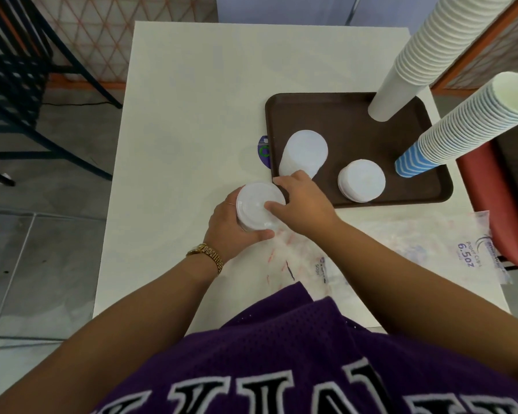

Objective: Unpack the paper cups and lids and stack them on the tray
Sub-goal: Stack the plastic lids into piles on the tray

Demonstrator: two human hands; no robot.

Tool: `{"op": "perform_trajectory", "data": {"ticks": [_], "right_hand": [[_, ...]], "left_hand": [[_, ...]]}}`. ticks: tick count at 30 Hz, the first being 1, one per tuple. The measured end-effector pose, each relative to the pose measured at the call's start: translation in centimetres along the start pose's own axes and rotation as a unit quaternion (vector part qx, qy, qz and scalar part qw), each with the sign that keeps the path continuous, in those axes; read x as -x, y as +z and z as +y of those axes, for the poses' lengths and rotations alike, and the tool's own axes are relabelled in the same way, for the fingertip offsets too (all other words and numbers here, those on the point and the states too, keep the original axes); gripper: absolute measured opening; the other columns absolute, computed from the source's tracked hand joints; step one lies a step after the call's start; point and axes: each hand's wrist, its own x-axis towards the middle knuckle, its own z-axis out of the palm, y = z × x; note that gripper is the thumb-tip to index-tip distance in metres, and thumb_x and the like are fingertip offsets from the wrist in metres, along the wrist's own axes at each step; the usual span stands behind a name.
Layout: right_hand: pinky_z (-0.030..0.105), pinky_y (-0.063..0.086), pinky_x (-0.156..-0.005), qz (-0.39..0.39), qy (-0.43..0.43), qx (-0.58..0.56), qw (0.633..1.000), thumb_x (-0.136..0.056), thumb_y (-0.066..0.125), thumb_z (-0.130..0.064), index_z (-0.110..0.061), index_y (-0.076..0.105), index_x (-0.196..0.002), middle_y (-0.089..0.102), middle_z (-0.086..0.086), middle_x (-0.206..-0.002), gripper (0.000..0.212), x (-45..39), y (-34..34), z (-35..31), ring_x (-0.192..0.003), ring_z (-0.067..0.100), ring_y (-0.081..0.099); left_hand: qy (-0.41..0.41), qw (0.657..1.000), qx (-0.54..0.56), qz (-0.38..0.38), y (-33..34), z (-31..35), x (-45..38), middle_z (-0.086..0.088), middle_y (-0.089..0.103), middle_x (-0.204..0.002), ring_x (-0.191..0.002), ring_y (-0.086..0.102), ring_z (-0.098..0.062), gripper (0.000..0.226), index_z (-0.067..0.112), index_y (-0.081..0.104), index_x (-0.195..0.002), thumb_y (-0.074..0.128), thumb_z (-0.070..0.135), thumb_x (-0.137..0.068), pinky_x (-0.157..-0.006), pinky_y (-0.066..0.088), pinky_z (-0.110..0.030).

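Two hands are on one stack of clear lids (259, 206), which sits on the white table (192, 115) just off the near-left corner of the brown tray (356, 121). I see my left hand (231, 225) curled round its side, and my right hand (302, 204) pinching its top rim. On the tray stand two more lid stacks (304, 153) (361, 180), a tall white cup stack (425, 55) and a blue-striped cup stack (461, 127). Empty plastic wrappers (431, 249) lie near me.
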Motion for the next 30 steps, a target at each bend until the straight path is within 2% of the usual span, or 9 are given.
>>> {"op": "perform_trajectory", "data": {"ticks": [4,8,12,17,20,23,27,29,30], "right_hand": [[0.029,0.047,-0.092,0.007,0.014,0.001,1.0,-0.088,0.065,-0.044,-0.023,0.054,-0.135,0.051,0.0,-0.13,0.053,-0.4,0.8,-0.2,-0.106,0.017,0.054],[0.025,0.045,-0.083,0.023,0.033,-0.048,0.998,-0.085,0.072,-0.037,-0.023,0.056,-0.125,0.056,-0.002,-0.119,0.046,-0.2,0.8,-0.4,-0.098,0.013,0.055],[0.024,0.048,-0.08,0.055,0.047,-0.087,0.994,-0.082,0.076,-0.028,-0.023,0.057,-0.113,0.055,-0.005,-0.107,0.037,0.1,0.6,-0.7,-0.096,0.016,0.057],[0.023,0.051,-0.078,0.083,0.05,-0.12,0.988,-0.083,0.077,-0.026,-0.024,0.059,-0.107,0.058,-0.006,-0.104,0.03,0.4,0.6,-0.8,-0.093,0.016,0.058],[0.025,0.05,-0.087,0.106,0.044,-0.087,0.99,-0.08,0.079,-0.031,-0.024,0.06,-0.107,0.05,-0.008,-0.106,0.034,0.7,0.8,-0.9,-0.097,0.016,0.053],[0.024,0.05,-0.086,0.115,0.044,-0.092,0.988,-0.079,0.08,-0.032,-0.026,0.057,-0.102,0.051,-0.007,-0.104,0.033,0.8,0.7,-1.1,-0.095,0.015,0.053],[0.018,0.049,-0.071,0.061,0.062,-0.196,0.977,-0.082,0.077,-0.021,-0.024,0.055,-0.101,0.059,-0.002,-0.094,0.029,1.1,0.1,-1.1,-0.084,0.014,0.057],[0.022,0.052,-0.072,0.032,0.064,-0.25,0.966,-0.083,0.076,-0.017,-0.022,0.059,-0.104,0.061,-0.001,-0.092,0.027,1.5,-0.6,-0.9,-0.086,0.016,0.061],[0.027,0.056,-0.076,0.025,0.063,-0.286,0.956,-0.083,0.075,-0.014,-0.02,0.062,-0.104,0.063,0.0,-0.091,0.025,1.8,-1.2,-0.7,-0.088,0.019,0.063]], "left_hand": [[0.012,1.0,-0.005,0.001,0.0,0.3,0.1,0.004,0.057,-0.131,-0.116,0.056,-0.012,0.1,0.029,0.044,-0.135,0.08,0.067,-0.05,-0.1,0.051,-0.042],[0.023,1.0,-0.017,0.003,0.0,0.3,0.0,0.004,0.059,-0.128,-0.113,0.058,-0.011,0.1,0.025,0.047,-0.135,0.078,0.07,-0.052,-0.099,0.051,-0.041],[0.03,0.999,-0.025,0.006,0.0,0.5,0.0,-0.004,0.059,-0.128,-0.113,0.057,-0.014,0.091,0.02,0.047,-0.135,0.086,0.052,-0.06,-0.1,0.05,-0.044],[0.031,0.999,-0.014,0.008,0.0,0.9,0.1,-0.009,0.059,-0.128,-0.115,0.057,-0.022,0.088,0.012,0.048,-0.134,0.091,0.035,-0.06,-0.099,0.049,-0.039],[0.033,0.999,-0.016,0.005,0.1,0.8,0.1,-0.008,0.058,-0.128,-0.115,0.057,-0.021,0.089,0.015,0.047,-0.135,0.089,0.04,-0.061,-0.099,0.05,-0.041],[0.035,0.999,-0.01,0.001,0.1,0.8,0.0,-0.009,0.058,-0.129,-0.115,0.056,-0.02,0.088,0.015,0.046,-0.135,0.089,0.038,-0.062,-0.099,0.05,-0.042],[0.035,0.999,0.004,0.004,0.0,0.7,0.1,0.0,0.058,-0.122,-0.11,0.057,-0.016,0.095,0.018,0.047,-0.132,0.09,0.049,-0.053,-0.096,0.052,-0.04],[0.034,0.999,0.014,0.001,0.0,0.3,0.0,0.01,0.056,-0.119,-0.109,0.056,-0.012,0.099,0.026,0.046,-0.131,0.088,0.06,-0.048,-0.094,0.053,-0.038],[0.033,0.999,0.018,-0.003,-0.1,0.1,-0.1,0.012,0.055,-0.119,-0.11,0.055,-0.011,0.097,0.03,0.045,-0.13,0.089,0.058,-0.048,-0.094,0.052,-0.037]]}}
